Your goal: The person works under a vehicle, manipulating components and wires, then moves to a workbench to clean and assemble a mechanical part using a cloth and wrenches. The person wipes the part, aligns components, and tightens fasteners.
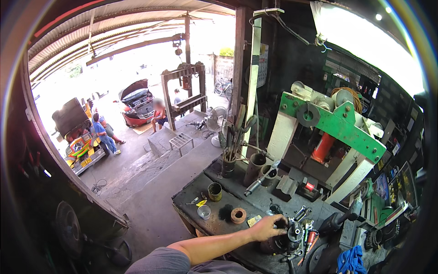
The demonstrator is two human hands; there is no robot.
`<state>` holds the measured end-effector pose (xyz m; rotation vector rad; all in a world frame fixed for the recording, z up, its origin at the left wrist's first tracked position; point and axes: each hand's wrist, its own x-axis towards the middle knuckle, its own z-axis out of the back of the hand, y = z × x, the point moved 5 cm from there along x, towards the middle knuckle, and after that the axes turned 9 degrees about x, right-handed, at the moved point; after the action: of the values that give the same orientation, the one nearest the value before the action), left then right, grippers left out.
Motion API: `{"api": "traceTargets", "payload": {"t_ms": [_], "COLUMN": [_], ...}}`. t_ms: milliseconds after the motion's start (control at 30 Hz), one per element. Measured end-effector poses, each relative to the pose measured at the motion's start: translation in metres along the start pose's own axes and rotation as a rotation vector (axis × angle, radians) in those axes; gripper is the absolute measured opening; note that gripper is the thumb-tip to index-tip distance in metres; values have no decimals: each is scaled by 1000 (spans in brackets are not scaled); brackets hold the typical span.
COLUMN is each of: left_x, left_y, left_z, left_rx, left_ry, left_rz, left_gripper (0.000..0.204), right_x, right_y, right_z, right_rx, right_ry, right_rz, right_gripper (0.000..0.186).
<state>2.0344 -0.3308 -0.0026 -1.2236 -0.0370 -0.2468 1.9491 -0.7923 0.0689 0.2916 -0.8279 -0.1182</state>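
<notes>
My left hand (267, 229) reaches across the dark workbench (191, 196) from the lower edge. Its fingers curl down against a dark, greasy metal assembly (295, 232) with a round, shiny top. The fingertips are partly hidden, and exactly which piece they grip is unclear. Beside the assembly lie a red-handled tool (311, 237) and several metal tools or parts (301, 213). A small yellowish packet (253, 220) rests next to my wrist. A brown ring-shaped part (238, 215) sits left of it. My right hand is out of view.
A clear plastic cup (204, 212) and a grimy can (215, 191) stand on the bench's left. Behind are a tool-filled container (228, 168) and a green-beamed press (331, 125). A blue cloth (351, 260) lies at right. Outside are people and a red car (137, 112).
</notes>
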Motion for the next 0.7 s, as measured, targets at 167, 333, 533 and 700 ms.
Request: {"api": "traceTargets", "payload": {"t_ms": [167, 333, 533, 700], "left_x": [-4, -5, -7, -8], "left_y": [-17, -13, -10, -9], "left_z": [8, 8, 6, 6], "left_rx": [76, 87, 37, 49], "left_ry": [-105, -68, -145, -128], "left_rz": [-198, -54, -85, -64], "left_gripper": [35, 27, 27, 25], "right_x": [0, -9, -12, -7], "right_y": [-3, -29, -28, -20], "right_z": [-4, -20, -20, -17], "right_rx": [2, 42, 81, 93], "right_ry": [-21, 70, 27, 34], "right_rz": [32, -172, -69, -113], "right_gripper": [42, 40, 37, 36]}}
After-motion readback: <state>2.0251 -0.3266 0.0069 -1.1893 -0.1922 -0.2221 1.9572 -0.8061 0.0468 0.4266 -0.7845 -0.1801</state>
